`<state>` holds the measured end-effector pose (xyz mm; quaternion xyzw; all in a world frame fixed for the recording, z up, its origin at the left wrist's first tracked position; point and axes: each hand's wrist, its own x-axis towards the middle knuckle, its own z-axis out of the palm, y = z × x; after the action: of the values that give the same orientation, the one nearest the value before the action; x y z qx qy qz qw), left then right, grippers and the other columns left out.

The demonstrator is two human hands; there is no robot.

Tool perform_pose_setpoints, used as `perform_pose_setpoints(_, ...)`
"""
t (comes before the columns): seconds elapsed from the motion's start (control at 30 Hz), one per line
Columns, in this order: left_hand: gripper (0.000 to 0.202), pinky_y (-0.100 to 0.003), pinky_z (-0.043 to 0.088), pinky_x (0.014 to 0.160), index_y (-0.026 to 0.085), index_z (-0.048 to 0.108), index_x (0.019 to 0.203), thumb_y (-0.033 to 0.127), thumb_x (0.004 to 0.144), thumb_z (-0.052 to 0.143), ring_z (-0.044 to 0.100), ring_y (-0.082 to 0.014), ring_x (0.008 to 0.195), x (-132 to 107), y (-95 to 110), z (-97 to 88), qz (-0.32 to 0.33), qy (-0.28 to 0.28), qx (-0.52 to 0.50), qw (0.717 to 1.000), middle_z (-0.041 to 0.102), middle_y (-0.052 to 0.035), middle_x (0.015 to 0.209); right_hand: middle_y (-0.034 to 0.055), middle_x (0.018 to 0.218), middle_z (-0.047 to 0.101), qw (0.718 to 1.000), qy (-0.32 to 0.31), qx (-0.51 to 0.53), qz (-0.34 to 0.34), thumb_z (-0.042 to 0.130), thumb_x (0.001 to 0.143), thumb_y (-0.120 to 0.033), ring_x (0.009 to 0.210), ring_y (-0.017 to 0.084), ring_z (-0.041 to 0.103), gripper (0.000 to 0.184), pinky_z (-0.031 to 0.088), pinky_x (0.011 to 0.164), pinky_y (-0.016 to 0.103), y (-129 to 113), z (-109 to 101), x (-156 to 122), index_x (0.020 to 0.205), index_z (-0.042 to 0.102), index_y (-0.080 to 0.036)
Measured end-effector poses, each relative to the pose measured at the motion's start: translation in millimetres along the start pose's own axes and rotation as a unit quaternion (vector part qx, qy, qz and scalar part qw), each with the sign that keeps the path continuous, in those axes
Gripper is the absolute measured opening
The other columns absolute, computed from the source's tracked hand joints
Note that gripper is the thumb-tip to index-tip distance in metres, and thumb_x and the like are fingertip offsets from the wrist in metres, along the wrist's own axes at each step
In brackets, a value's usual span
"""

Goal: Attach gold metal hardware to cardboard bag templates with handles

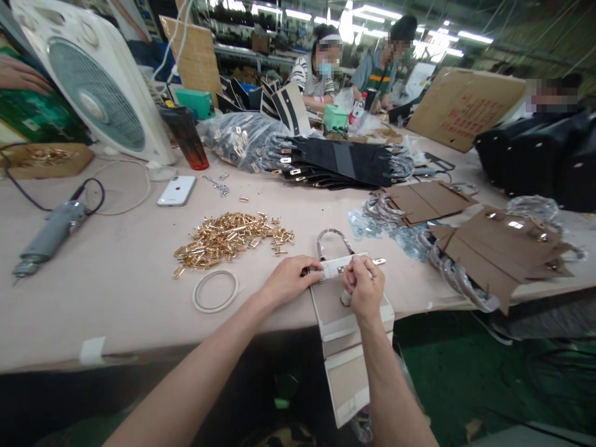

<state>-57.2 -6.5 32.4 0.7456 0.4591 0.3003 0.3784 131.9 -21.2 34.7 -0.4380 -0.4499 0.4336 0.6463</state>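
A beige bag panel with a wrapped handle lies over the table's front edge and hangs down. My left hand pinches the left end of its white strap. My right hand is closed on the strap's middle, fingers pressing a small metal fitting; a gold tab sticks out to the right. A pile of gold metal fittings lies just left of my hands.
A tape ring, white phone, electric screwdriver, tumbler and fan are to the left. Black bag panels and brown panels lie behind and right. Other people sit at the far side.
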Motion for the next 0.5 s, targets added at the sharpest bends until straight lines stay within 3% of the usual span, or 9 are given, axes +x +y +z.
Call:
perform_pose_setpoints(0.13, 0.024, -0.027, 0.051, 0.077, 0.023, 0.075, 0.109, 0.025, 0.085, 0.071, 0.069, -0.0178, 0.084, 8, 2, 1.8, -0.057, 0.025, 0.018, 0.998, 0.079, -0.0008, 0.102, -0.0087, 0.051, 0.042, 1.0, 0.011, 0.017, -0.024, 0.064, 0.098, -0.038, 0.038, 0.007, 0.037, 0.035, 0.026, 0.036, 0.017, -7, -1, -6, 0.07, 0.057, -0.019)
perform_pose_setpoints(0.23, 0.031, -0.026, 0.052, 0.077, 0.02, 0.074, 0.108, 0.019, 0.077, 0.074, 0.071, -0.0189, 0.088, 17, -1, 1.8, -0.079, 0.031, -0.007, 0.996, 0.079, -0.0029, 0.102, -0.007, 0.053, 0.043, 0.993, 0.001, 0.078, -0.087, 0.059, 0.098, -0.036, 0.041, 0.008, 0.038, 0.035, 0.028, 0.037, 0.018, -16, 5, -8, 0.068, 0.056, -0.019)
perform_pose_setpoints(0.37, 0.034, -0.025, 0.053, 0.075, 0.019, 0.075, 0.104, 0.017, 0.07, 0.077, 0.073, -0.0203, 0.091, 24, -6, -2.4, -0.103, 0.014, -0.035, 0.994, 0.08, -0.0034, 0.098, -0.0068, 0.052, 0.039, 0.981, -0.008, 0.126, -0.149, 0.052, 0.1, -0.037, 0.04, 0.008, 0.036, 0.039, 0.028, 0.038, 0.02, -20, 26, -7, 0.065, 0.055, -0.02)
perform_pose_setpoints(0.5, 0.034, -0.024, 0.053, 0.072, 0.02, 0.076, 0.1, 0.015, 0.066, 0.077, 0.074, -0.0199, 0.09, 26, -7, -3.6, -0.13, 0.011, -0.049, 0.99, 0.081, -0.0026, 0.095, -0.007, 0.051, 0.038, 0.975, -0.015, 0.132, -0.178, 0.051, 0.101, -0.031, 0.039, 0.008, 0.033, 0.038, 0.028, 0.038, 0.02, -8, 46, -5, 0.064, 0.054, -0.02)
